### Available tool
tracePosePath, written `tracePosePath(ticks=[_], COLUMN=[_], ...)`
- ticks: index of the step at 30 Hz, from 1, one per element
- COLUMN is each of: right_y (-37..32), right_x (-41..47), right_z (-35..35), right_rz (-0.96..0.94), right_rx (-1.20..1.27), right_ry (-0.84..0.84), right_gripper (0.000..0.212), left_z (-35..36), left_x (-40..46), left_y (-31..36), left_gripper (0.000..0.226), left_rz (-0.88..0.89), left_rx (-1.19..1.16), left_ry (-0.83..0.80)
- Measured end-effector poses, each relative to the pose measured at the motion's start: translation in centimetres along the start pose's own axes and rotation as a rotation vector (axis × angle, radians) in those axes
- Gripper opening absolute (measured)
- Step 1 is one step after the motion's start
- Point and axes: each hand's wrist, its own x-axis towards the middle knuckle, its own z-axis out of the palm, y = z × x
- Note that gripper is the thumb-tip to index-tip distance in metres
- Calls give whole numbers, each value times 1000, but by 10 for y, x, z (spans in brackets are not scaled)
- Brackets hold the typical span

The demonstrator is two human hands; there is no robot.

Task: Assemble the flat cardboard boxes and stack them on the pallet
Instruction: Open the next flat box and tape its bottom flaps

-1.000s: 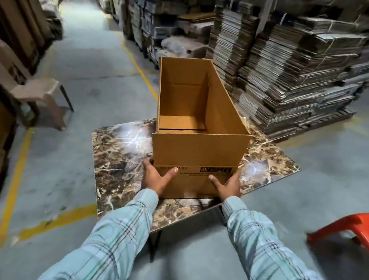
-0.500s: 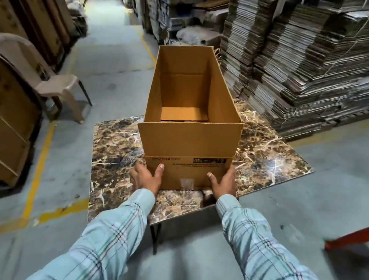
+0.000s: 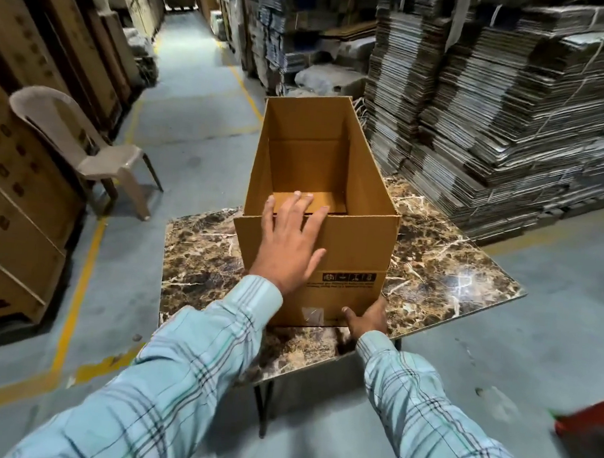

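An opened brown cardboard box (image 3: 356,254) stands upright on a marble-patterned table (image 3: 445,276), its top open and the inside bare. My left hand (image 3: 289,238) is raised with fingers spread straight, reaching over the box's near top edge. My right hand (image 3: 367,319) grips the box's lower right near corner, its fingers curled under the edge. Both arms wear a light plaid shirt. High stacks of flat cardboard boxes (image 3: 501,110) stand on a pallet behind and to the right of the table.
A beige plastic chair (image 3: 82,153) stands on the left by tall cardboard stacks (image 3: 16,170). Yellow floor lines (image 3: 79,283) mark an aisle running away ahead. A red object (image 3: 592,418) shows at the right edge.
My left hand has let go of the box's lower left corner and risen to its top near edge. The right hand stays at the lower right corner. The view has tilted upward slightly.
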Motion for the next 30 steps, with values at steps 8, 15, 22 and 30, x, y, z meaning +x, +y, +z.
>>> tracePosePath(ticks=[8,15,22,30], right_y=[0,-3,1,-23], right_x=[1,-4,-7,-13], right_z=[-4,-5,-3,2], right_rz=[25,43,47,31], right_rx=[2,40,87,493], right_ry=[-35,-72,-57,-92], right_gripper=[75,77,86,115], left_z=[-14,-19,-28,-68], left_x=[31,25,17,32], left_y=[11,19,6,-27], left_gripper=[58,33,21,17], left_rz=[44,15,-31,-303], left_rx=[62,-2,-70,-297], left_ry=[-165,-147,-83,198])
